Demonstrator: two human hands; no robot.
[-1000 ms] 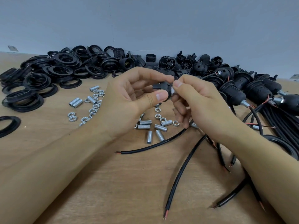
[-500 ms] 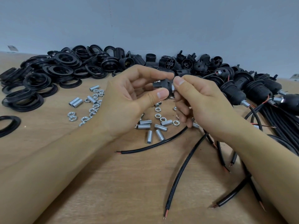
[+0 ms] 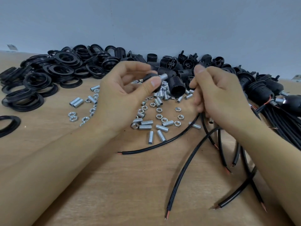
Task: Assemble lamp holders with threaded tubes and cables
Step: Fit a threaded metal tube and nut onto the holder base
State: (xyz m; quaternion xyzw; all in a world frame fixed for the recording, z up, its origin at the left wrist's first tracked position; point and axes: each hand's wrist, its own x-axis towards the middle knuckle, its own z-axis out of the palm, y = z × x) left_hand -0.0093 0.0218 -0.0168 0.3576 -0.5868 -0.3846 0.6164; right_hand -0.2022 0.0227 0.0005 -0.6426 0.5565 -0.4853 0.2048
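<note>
Head view: left hand (image 3: pixel 125 93) pinches a black plastic lamp holder cap (image 3: pixel 152 79) with a short silver threaded metal tube (image 3: pixel 163 77) sticking out rightward, above the wooden table (image 3: pixel 81 160); right hand (image 3: pixel 218 93), fingers loosely curled, apparently empty, is just beside it. Keep the cap steady and check the tube sits straight before feeding a black cable (image 3: pixel 187 163) through

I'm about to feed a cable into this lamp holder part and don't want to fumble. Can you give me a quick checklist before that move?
1. Left hand grips the black cap: ok.
2. Threaded tube sticks out of the cap: ok.
3. Tube screwed fully home: cannot tell, blurred.
4. Right hand free of the cap: ok.
5. Right hand holds a cable: cannot tell.
6. Loose cables lie on the table with stripped ends: ok.
</note>
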